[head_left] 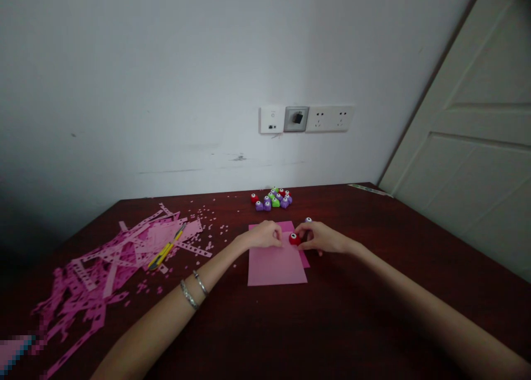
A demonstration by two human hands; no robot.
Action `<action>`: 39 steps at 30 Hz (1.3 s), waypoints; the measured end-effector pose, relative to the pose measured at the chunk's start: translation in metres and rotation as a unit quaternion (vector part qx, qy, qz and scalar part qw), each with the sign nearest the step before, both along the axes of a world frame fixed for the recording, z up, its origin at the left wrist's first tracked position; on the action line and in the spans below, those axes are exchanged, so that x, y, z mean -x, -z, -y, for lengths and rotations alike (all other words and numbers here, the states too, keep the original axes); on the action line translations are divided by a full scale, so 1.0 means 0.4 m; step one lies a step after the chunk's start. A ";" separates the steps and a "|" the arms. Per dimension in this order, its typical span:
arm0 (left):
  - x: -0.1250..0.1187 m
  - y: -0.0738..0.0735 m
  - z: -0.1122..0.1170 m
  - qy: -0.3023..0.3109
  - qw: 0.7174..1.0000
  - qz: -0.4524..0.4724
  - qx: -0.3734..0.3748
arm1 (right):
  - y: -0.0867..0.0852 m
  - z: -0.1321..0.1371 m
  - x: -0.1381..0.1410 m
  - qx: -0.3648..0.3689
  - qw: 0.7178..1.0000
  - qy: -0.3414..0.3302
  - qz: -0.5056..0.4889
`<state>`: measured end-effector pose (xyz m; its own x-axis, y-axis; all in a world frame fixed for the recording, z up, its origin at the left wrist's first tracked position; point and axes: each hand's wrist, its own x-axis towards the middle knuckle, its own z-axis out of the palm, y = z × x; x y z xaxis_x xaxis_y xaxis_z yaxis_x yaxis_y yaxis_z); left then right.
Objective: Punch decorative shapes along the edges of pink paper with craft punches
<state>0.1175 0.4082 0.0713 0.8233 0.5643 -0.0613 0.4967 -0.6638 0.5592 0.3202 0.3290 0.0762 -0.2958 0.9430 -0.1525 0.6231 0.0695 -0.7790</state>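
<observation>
Pink flat paper [276,268], rounded punch [294,239] in right hand [316,238]

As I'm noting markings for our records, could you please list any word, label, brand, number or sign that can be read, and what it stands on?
No text can be read anywhere.
Red punch at the right hand: dark mark on top, too small to read.
Leftmost wall plate: faint mark, too small.
Pale strip, far right: markings blurred.
Pixelated pink-and-blue item, bottom left: unreadable.
</observation>
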 end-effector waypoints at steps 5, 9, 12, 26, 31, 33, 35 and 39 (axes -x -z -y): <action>-0.008 0.021 -0.012 0.003 1.000 -0.003 0.007 | 0.013 0.005 0.011 -0.050 0.998 0.035 0.017; -0.009 0.023 -0.010 -0.006 1.000 0.005 0.013 | 0.010 0.010 0.013 -0.057 0.998 0.034 0.013; -0.007 0.022 -0.007 -0.009 0.999 0.014 0.028 | 0.013 0.010 0.011 -0.058 0.998 0.028 0.002; -0.028 -0.034 -0.013 -0.041 0.979 0.009 0.200 | 0.036 0.002 0.002 -0.046 0.998 0.028 -0.029; -0.067 -0.035 -0.033 -0.052 0.958 -0.072 0.271 | 0.031 0.003 0.009 -0.039 0.998 0.032 -0.039; -0.078 -0.042 -0.040 -0.049 0.947 -0.092 0.303 | 0.028 0.001 0.010 -0.028 0.998 0.038 -0.044; -0.089 -0.053 -0.047 -0.040 0.936 -0.116 0.331 | 0.020 -0.003 0.005 -0.004 0.998 0.031 -0.048; -0.118 -0.071 -0.057 -0.019 0.926 -0.174 0.335 | -0.022 -0.013 -0.012 0.036 0.998 -0.010 -0.048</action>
<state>0.1645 0.4311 0.0999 0.6685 0.3319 -0.6655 0.7397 -0.2045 0.6411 0.3251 0.3341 0.0852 -0.3303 0.9248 -0.1890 0.5440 0.0229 -0.8388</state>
